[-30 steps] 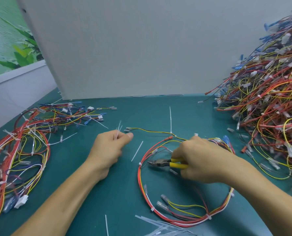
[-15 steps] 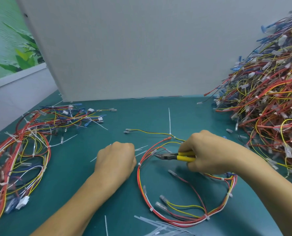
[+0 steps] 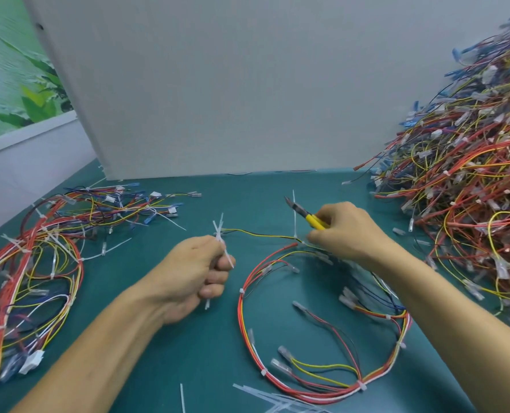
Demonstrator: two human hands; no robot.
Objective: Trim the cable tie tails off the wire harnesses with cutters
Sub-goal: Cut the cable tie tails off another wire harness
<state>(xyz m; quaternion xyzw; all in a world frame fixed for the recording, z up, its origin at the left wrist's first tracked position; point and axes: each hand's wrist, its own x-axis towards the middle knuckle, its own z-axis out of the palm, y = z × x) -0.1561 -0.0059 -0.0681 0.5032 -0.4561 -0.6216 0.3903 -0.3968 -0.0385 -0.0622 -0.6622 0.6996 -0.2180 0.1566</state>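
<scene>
A looped wire harness [image 3: 247, 332] of red, yellow and white wires lies on the green table in front of me. One uncut white cable tie tail [image 3: 294, 213] stands upright from its thin yellow-black branch. My right hand [image 3: 349, 231] grips the yellow-handled cutters [image 3: 305, 216], jaws pointing up-left just beside that tail. My left hand [image 3: 198, 272] is curled into a fist around several trimmed white tie tails [image 3: 221, 236], left of the harness.
A heap of harnesses [image 3: 471, 186] rises at the right. Another spread of harnesses [image 3: 39, 263] lies at the left. Loose cut tails [image 3: 265, 397] lie at the table's front edge. A grey panel [image 3: 218, 84] stands behind the table [image 3: 218, 192].
My right hand lifted the cutters from the harness loop up and back to the upright tail. My left hand drew into a fist holding cut tails and shifted right.
</scene>
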